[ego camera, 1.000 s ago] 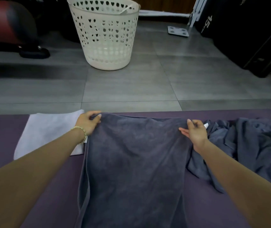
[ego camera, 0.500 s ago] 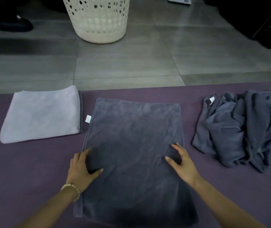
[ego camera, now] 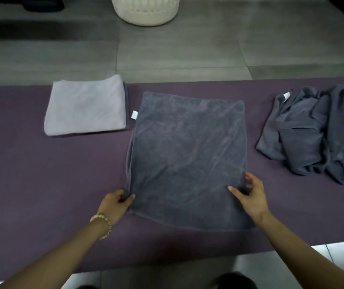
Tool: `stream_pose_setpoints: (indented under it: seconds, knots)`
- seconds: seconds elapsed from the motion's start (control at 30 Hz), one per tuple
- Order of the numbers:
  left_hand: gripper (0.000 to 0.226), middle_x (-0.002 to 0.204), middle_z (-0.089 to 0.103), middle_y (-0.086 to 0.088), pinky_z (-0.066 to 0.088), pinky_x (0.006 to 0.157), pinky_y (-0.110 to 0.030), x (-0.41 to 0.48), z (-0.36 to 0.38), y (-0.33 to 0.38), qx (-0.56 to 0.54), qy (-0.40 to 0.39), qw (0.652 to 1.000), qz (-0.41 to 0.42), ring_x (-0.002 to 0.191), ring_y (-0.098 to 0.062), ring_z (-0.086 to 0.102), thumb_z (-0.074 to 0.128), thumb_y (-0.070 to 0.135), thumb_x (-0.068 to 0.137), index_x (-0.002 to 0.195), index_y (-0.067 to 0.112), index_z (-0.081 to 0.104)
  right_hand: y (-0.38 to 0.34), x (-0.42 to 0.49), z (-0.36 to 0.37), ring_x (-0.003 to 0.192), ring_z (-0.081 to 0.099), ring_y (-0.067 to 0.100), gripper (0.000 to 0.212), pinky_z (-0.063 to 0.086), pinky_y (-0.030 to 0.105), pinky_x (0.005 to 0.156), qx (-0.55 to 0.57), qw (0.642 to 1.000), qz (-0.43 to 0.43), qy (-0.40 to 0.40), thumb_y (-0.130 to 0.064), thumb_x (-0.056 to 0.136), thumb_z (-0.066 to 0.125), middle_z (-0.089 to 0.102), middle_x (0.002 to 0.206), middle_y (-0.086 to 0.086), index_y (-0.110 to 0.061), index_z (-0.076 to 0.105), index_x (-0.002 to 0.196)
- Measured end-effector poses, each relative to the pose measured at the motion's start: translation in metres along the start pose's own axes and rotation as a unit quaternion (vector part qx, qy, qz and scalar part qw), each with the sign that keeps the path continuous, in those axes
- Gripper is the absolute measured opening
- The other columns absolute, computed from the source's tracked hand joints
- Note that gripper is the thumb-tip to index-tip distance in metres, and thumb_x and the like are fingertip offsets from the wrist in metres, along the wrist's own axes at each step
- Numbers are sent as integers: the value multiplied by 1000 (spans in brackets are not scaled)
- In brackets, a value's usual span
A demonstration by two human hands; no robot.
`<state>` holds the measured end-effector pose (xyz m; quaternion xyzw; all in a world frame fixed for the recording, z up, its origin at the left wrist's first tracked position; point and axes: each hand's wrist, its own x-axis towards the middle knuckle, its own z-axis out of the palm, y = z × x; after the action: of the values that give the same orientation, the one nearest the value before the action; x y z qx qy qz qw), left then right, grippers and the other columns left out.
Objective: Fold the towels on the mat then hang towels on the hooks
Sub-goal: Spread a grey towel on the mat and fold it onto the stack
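Mat: a purple mat point(ego camera: 41, 174) lies across a grey tiled floor point(ego camera: 187, 55) and carries all the towels.
Grey towel: a dark grey towel point(ego camera: 185, 155) lies flat in the middle of the mat as a tall rectangle, with its long sides running away from the person. A small white tag point(ego camera: 134, 114) sticks out of its left edge near the far corner.
Left hand: the left hand point(ego camera: 114, 203) pinches the near-left corner of the grey towel, thumb on top and fingers curled under the edge. The cloth rises slightly where it is held. A beaded bracelet point(ego camera: 102, 223) sits on the wrist.
Right hand: the right hand point(ego camera: 250, 195) is at the towel's right edge close to the near corner. The thumb lies on the cloth and the fingers curl round the edge, taking hold of it.
Folded towel: a pale lilac towel point(ego camera: 85, 105) lies folded on the mat to the far left, just beside the grey towel. A dark strip of another cloth shows under its right and near edges.
Unfolded pile: a crumpled heap of grey towels point(ego camera: 317, 132) sits on the right of the mat, apart from the flat one.
Basket: the base of a white perforated basket point(ego camera: 146, 11) stands on the floor beyond the mat.
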<state>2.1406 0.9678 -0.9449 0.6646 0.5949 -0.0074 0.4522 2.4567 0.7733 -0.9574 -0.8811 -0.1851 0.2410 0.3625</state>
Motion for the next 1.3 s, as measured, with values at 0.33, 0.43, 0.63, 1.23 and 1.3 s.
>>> stream_pose_setpoints:
  seconds: [0.33,0.43,0.63,1.23,1.3]
  knots:
    - [20,72,66,-6,55,75,-38,-15,7,-18,-14,42,999,-7,73,-26,65,63,26,89,74,12,61,34,-43,-5,89,55,23,43,43,32,79,19,992,120,29,-23,75,80,57,99,9,-4,51,100]
    - [19,74,64,-8,56,73,-38,-16,6,-16,-81,39,996,2,74,-29,64,58,19,93,77,8,56,38,-47,-8,85,59,25,41,45,31,75,43,992,111,31,-22,75,80,62,93,11,-3,54,99]
    - [14,94,61,-5,50,84,-25,-13,-16,13,-422,-32,906,-23,87,-16,58,42,16,101,94,14,54,29,-51,-17,67,57,17,30,44,13,55,66,994,90,-7,-21,90,63,61,65,3,-5,57,65]
    - [28,99,61,-1,47,93,-36,5,-22,-18,-16,61,998,-9,95,-20,57,69,29,84,101,11,57,37,-39,-20,87,59,24,29,50,39,82,-46,997,49,28,-30,79,76,62,99,8,-15,57,95]
    - [37,102,60,0,46,94,-34,12,-21,-9,-11,53,998,-30,96,-19,56,69,35,84,107,10,56,36,-32,-20,93,61,27,36,50,41,85,-68,995,66,23,-32,77,77,64,104,11,-10,60,100]
